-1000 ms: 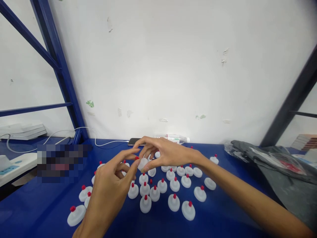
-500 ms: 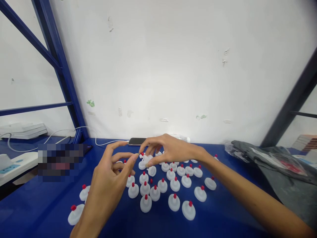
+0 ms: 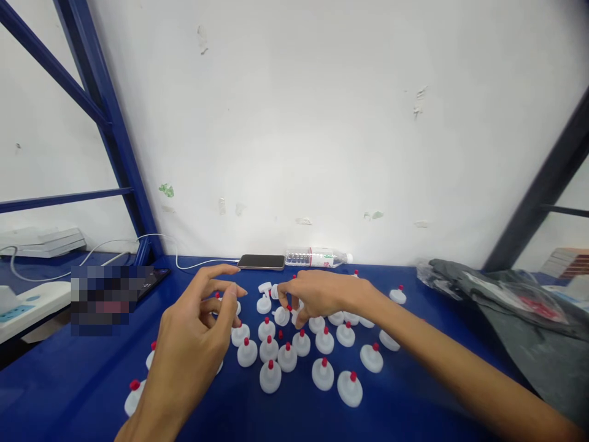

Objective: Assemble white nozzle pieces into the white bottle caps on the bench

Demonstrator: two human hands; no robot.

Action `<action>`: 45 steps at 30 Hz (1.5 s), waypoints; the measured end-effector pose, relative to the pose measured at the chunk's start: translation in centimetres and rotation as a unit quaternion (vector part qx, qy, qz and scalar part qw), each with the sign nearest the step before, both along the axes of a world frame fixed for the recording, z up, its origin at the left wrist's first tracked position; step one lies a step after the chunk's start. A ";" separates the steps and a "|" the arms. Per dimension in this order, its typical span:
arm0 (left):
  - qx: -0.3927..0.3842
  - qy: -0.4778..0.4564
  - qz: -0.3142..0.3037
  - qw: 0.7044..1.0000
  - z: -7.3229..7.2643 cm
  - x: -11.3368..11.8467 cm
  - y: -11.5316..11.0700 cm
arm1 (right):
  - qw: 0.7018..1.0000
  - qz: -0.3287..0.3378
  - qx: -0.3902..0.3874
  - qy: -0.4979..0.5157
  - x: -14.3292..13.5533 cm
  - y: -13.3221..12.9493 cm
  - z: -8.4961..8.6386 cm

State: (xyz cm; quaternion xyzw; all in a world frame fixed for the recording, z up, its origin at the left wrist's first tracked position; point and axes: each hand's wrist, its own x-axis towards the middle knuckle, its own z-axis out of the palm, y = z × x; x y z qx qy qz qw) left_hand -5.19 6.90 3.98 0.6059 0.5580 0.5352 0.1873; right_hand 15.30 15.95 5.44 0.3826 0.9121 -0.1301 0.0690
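Several round white caps with red tips stand on the blue table [image 3: 405, 393]; one such cap [image 3: 270, 376] is near the front middle. My left hand [image 3: 207, 319] hovers over the left part of the group, fingers curved and apart, holding nothing. Among the caps at the centre, my right hand [image 3: 313, 298] reaches down with thumb and fingertips around a red tip [image 3: 289, 308]; whether it grips it is unclear. White pieces without red tips [image 3: 264, 304] lie just left of it. A loose red tip [image 3: 280, 334] rests between the caps.
Along the wall lie a phone [image 3: 261, 262] with a white cable and a clear bottle [image 3: 317, 257]. Grey clothing and plastic bags [image 3: 519, 313] are at the right. A power strip [image 3: 32, 307] sits at the left.
My right hand has moved from the white pieces slightly right and down to the caps, uncovering the bottle. My left hand has shifted a little left, its thumb and index finger further apart.
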 end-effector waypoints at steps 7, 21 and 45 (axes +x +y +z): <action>0.000 0.004 0.005 1.000 -0.1 -0.1 0.1 | 0.999 -0.006 0.033 -0.014 -0.1 0.3 -0.6; 0.018 0.059 -0.014 0.998 -1.1 -0.8 0.8 | 0.995 -0.011 0.095 0.040 -1.8 0.0 -2.1; 0.038 0.125 -0.002 0.991 -1.7 -1.5 1.6 | 0.984 0.024 -0.007 0.179 -0.5 0.3 -0.1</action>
